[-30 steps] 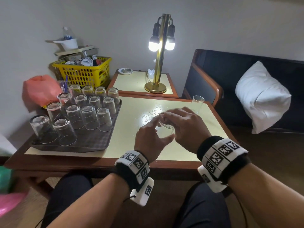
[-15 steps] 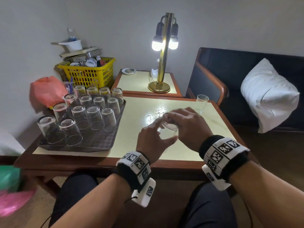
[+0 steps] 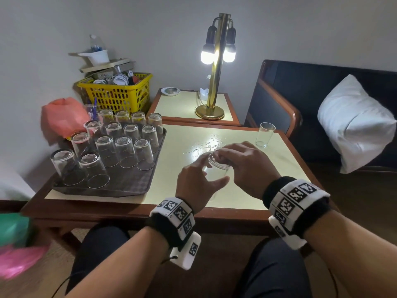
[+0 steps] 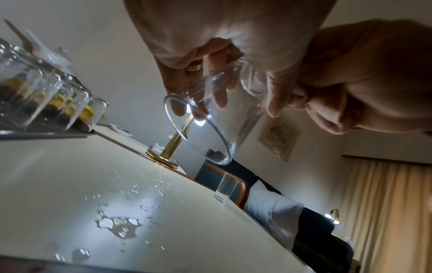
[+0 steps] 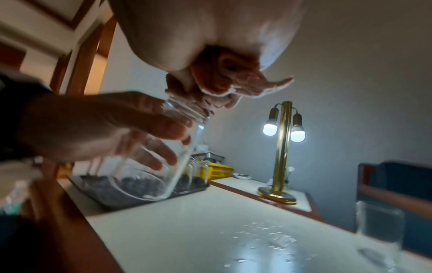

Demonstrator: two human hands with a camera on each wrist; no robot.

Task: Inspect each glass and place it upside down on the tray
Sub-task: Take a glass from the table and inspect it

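From the head view, a clear drinking glass (image 3: 216,168) is held above the pale yellow wood-edged table (image 3: 182,186), between both hands and clear of the tabletop. The left hand (image 3: 196,181) wraps its fingers and thumb round the lower body of the glass; the right hand (image 3: 247,166) grips its thick base from above with curled fingers. A dark textured plastic tray (image 3: 129,183) sits well to the left, carrying rows of upturned clear glasses (image 3: 125,151). One upright clear glass (image 3: 265,134) stands alone near the table's far right corner.

In the left wrist view, the held glass (image 4: 210,118) hangs tilted, its open rim facing down and leftward above the table, with the left hand's fingers (image 4: 219,86) seen through its wall. Water droplets (image 4: 117,223) lie on the table beneath.

In the right wrist view, the right hand's fingers (image 5: 219,92) clutch the base of the glass (image 5: 158,166), and the left hand (image 5: 93,125) clasps its side. The tray (image 5: 112,199) lies beyond.
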